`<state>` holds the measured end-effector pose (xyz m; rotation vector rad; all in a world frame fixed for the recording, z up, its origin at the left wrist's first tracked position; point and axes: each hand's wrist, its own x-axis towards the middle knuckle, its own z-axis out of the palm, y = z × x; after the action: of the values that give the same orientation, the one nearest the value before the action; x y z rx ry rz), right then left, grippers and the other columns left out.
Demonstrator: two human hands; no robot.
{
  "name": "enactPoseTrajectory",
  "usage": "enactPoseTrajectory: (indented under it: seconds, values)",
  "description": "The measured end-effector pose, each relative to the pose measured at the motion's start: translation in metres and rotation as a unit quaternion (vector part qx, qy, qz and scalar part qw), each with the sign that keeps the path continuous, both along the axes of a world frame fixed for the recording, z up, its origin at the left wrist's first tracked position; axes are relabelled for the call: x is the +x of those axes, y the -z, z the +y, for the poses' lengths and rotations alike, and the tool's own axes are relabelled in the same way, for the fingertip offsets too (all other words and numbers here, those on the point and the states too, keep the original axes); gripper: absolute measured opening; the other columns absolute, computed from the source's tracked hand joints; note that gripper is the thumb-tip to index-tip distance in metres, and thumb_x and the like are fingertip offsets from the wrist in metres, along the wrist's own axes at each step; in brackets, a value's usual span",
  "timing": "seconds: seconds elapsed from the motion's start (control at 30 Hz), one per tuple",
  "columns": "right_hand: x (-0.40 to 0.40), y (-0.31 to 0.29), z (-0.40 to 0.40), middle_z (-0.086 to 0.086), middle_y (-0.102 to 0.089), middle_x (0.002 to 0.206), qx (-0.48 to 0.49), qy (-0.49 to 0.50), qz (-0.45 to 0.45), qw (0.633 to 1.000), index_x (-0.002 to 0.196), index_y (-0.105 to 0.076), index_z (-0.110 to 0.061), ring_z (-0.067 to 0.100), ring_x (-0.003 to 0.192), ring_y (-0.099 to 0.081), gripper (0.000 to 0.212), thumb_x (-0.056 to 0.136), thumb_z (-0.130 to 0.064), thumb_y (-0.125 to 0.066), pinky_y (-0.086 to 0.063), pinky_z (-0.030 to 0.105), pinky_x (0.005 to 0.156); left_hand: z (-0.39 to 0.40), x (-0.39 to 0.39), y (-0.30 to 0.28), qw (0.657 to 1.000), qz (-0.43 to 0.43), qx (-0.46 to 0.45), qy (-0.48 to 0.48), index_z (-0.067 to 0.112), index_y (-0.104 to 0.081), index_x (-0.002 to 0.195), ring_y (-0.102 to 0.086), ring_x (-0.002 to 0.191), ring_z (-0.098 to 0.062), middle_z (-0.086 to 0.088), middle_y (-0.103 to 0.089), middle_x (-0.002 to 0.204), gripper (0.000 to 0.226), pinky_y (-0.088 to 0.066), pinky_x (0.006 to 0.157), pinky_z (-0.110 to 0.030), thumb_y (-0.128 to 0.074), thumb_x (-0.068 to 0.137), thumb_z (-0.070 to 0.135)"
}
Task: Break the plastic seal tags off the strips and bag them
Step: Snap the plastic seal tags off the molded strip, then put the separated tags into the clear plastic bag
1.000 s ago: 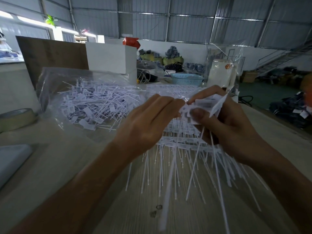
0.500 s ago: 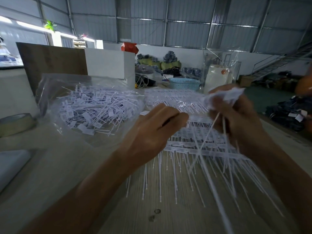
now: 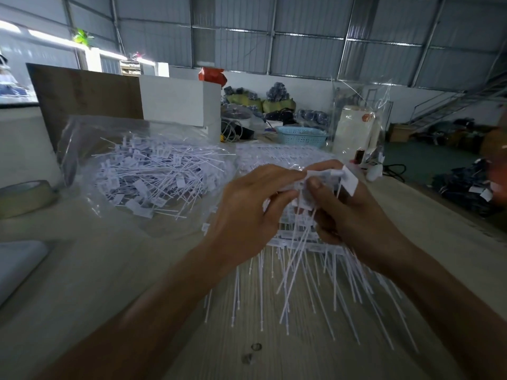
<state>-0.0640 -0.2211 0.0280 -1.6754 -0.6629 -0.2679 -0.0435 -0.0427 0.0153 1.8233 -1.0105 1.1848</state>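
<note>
Two hands over the table [image 3: 82, 283], mid-snap. Bag [image 3: 153, 174], far left, is well filled with loose tags. Strips [image 3: 299, 237] lie stacked under the hands, tails fanned toward the camera. Right hand [image 3: 354, 218] is closed on a bunch of freed tags [image 3: 347, 178]; left hand [image 3: 247, 212] pinches beside the right thumb, exact tag hidden. Advice: grip close to the joint, twist rather than pull, keep the bunch tight. Empty it into the bag before it slips.
</note>
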Motion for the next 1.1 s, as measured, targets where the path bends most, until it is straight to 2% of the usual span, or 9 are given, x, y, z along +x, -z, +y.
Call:
enactPoseTrajectory:
  seconds: [0.17, 0.33, 0.57, 0.67, 0.77, 0.87, 0.93, 1.03, 1.1]
  values:
    - [-0.002, 0.001, 0.007, -0.001, -0.057, 0.068, -0.061, 0.035, -0.08, 0.994, 0.112, -0.049, -0.002, 0.019, 0.039, -0.04, 0.02, 0.098, -0.014, -0.055, -0.037, 0.021, 0.043, -0.002, -0.003, -0.005, 0.993, 0.102, -0.052, 0.038, 0.012, -0.074, 0.111, -0.065, 0.091, -0.008, -0.001, -0.069, 0.105, 0.028, -0.057, 0.075, -0.02, -0.073, 0.085, 0.003]
    - [-0.003, -0.005, 0.007, -0.002, -0.058, 0.066, -0.045, 0.017, -0.073, 0.996, 0.112, -0.049, -0.008, 0.012, 0.038, -0.039, 0.023, 0.094, -0.015, -0.061, -0.037, 0.021, 0.04, 0.002, -0.004, -0.009, 0.97, 0.184, -0.104, 0.12, 0.008, -0.07, 0.118, -0.068, 0.098, -0.014, -0.005, -0.068, 0.11, 0.027, -0.057, 0.08, -0.028, -0.062, 0.093, 0.002]
    - [0.0, -0.004, 0.021, 0.007, -0.058, 0.066, -0.024, 0.041, -0.1, 0.994, 0.113, -0.05, -0.002, 0.017, 0.036, -0.04, 0.031, 0.089, -0.014, -0.064, -0.037, 0.022, 0.04, 0.003, -0.006, -0.009, 0.933, 0.24, -0.217, 0.159, 0.002, -0.075, 0.104, -0.073, 0.089, -0.014, -0.008, -0.073, 0.103, 0.017, -0.059, 0.08, -0.028, -0.067, 0.089, -0.002]
    - [0.002, -0.007, 0.02, 0.012, -0.064, 0.075, -0.037, 0.047, -0.085, 0.995, 0.113, -0.053, -0.008, 0.017, 0.041, -0.046, 0.028, 0.09, -0.022, -0.061, -0.039, 0.023, 0.04, 0.008, -0.007, -0.015, 0.96, 0.178, -0.185, 0.111, 0.005, -0.077, 0.097, -0.07, 0.087, -0.013, -0.004, -0.073, 0.098, 0.013, -0.059, 0.077, -0.033, -0.07, 0.09, 0.012]
    - [0.007, -0.019, 0.024, 0.007, -0.067, 0.079, -0.019, 0.071, -0.064, 0.995, 0.113, -0.053, -0.014, 0.039, 0.053, -0.049, 0.03, 0.088, -0.029, -0.06, -0.043, 0.024, 0.042, 0.032, 0.008, -0.024, 0.97, 0.134, -0.204, 0.019, 0.014, -0.076, 0.103, -0.065, 0.092, -0.007, 0.003, -0.068, 0.105, 0.018, -0.055, 0.08, -0.023, -0.066, 0.092, 0.024]
    - [0.021, -0.04, 0.046, -0.006, -0.069, 0.078, 0.022, 0.109, -0.078, 0.991, 0.108, -0.051, -0.023, 0.04, 0.068, -0.054, 0.014, 0.097, -0.017, -0.057, -0.047, 0.026, 0.046, 0.086, 0.042, -0.027, 0.915, 0.148, -0.335, -0.169, 0.019, -0.071, 0.114, -0.059, 0.105, -0.012, -0.002, -0.061, 0.118, 0.026, -0.052, 0.084, -0.018, -0.072, 0.088, 0.015]
    - [0.032, -0.06, 0.073, -0.008, -0.068, 0.076, 0.056, 0.091, -0.113, 0.988, 0.105, -0.049, -0.027, 0.033, 0.066, -0.053, 0.018, 0.1, -0.01, -0.055, -0.044, 0.026, 0.044, 0.132, 0.067, -0.024, 0.845, 0.188, -0.391, -0.313, 0.021, -0.063, 0.124, -0.052, 0.119, -0.025, -0.009, -0.055, 0.13, 0.041, -0.05, 0.096, -0.037, -0.074, 0.085, 0.014]
    - [0.053, -0.086, 0.124, -0.004, -0.064, 0.089, 0.047, 0.038, -0.182, 0.981, 0.105, -0.045, -0.033, 0.008, 0.06, -0.058, 0.026, 0.101, -0.009, -0.053, -0.042, 0.019, 0.043, 0.193, 0.088, -0.013, 0.752, 0.247, -0.356, -0.497, 0.024, -0.044, 0.141, -0.039, 0.13, -0.033, -0.011, -0.04, 0.144, 0.067, -0.037, 0.103, -0.049, -0.076, 0.082, 0.029]
    - [0.078, -0.091, 0.163, -0.009, -0.062, 0.092, -0.047, 0.038, -0.241, 0.969, 0.109, -0.043, -0.036, 0.005, 0.066, -0.063, 0.029, 0.1, -0.011, -0.055, -0.047, 0.017, 0.045, 0.218, 0.096, -0.002, 0.729, 0.29, -0.333, -0.523, 0.018, -0.036, 0.146, -0.037, 0.133, -0.036, -0.015, -0.038, 0.147, 0.08, -0.034, 0.105, -0.051, -0.077, 0.081, 0.039]
